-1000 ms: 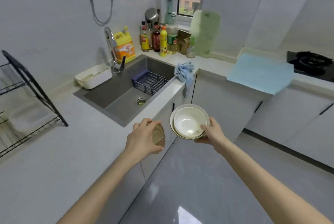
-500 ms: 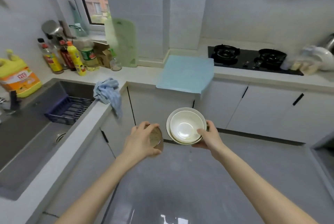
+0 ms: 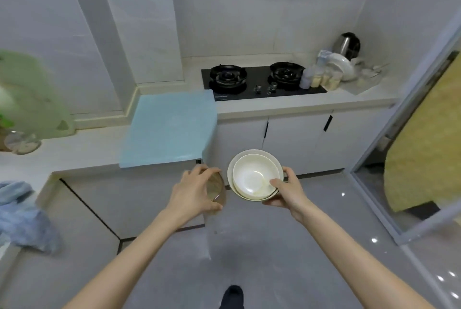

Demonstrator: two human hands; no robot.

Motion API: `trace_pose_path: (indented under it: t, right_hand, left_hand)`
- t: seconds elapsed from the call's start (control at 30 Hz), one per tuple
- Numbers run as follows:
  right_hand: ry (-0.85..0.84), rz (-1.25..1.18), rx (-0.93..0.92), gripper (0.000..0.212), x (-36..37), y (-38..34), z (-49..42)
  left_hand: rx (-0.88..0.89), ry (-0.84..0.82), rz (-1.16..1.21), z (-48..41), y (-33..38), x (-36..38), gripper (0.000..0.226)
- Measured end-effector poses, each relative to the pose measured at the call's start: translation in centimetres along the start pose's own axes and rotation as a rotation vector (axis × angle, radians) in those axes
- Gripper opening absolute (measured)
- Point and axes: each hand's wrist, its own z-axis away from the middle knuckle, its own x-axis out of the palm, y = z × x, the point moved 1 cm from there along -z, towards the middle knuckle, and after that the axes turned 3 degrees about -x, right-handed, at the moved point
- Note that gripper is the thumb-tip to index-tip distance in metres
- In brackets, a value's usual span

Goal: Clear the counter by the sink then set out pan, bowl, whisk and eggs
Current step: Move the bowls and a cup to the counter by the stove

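My right hand grips a stack of two cream-white bowls by their right rim, thumb inside the top bowl. My left hand holds a small brownish glass cup from above, fingers curled round it. Both are carried in the air over the grey floor, in front of the white cabinets. A light blue mat lies on the counter just beyond my hands. No pan, whisk or eggs are in view.
A black two-burner gas hob sits on the counter behind. To its right stand a kettle, plates and small jars. A green cutting board leans at left; a blue cloth hangs over the counter edge.
The view has swung right, away from the sink toward the hob. My hands keep the same hold on the cup and the bowls.
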Motion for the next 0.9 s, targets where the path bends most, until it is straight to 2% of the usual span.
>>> trace_pose_path:
  t: [0.23,0.5,0.77,0.9]
  right_hand:
    - [0.163,-0.048,0.009,0.035,-5.2,-4.9,-11.3]
    - [0.302,-0.123,0.013,0.039,-11.3,-8.6,-20.4]
    - [0.326,-0.142,0.018,0.039,-19.5,-11.5,-31.0]
    - [0.290,-0.124,0.020,0.036,-24.0,-13.7,-36.4]
  left_hand:
    - [0.139,-0.046,-0.032,-16.1,4.9,0.1,0.087]
    - [0.251,-0.109,-0.024,-28.6,10.3,1.0,0.088]
    - [0.290,-0.127,-0.031,-40.5,17.5,4.0,0.089]
    - [0.242,-0.106,-0.020,-46.4,22.0,5.3,0.089]
